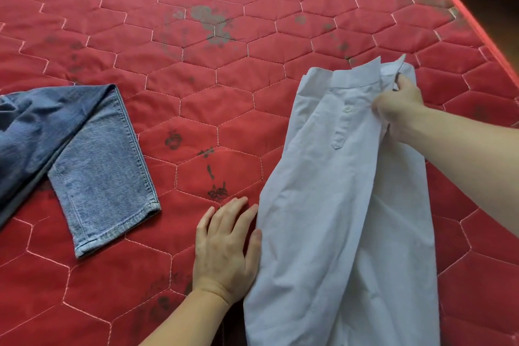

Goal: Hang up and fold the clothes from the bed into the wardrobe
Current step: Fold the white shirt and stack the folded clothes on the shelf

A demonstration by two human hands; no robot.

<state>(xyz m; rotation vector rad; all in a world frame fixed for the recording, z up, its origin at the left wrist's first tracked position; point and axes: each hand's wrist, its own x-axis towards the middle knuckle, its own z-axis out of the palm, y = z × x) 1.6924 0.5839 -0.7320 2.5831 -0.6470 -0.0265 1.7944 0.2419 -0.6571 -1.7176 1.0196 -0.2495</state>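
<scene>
My right hand (398, 109) pinches the pale blue shirt (345, 205) by its collar; my left hand (227, 247) lies flat beside the shirt, and should smooth before folding.

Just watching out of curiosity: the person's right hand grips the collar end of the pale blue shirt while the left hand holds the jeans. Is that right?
Not quite. The left hand does not hold the jeans; it lies flat on the red mattress at the edge of the pale blue shirt, apart from the jeans. The right hand does grip the shirt near its collar, as the head view shows.

Pale shirt (337, 205) on red mattress (196, 50)
</scene>
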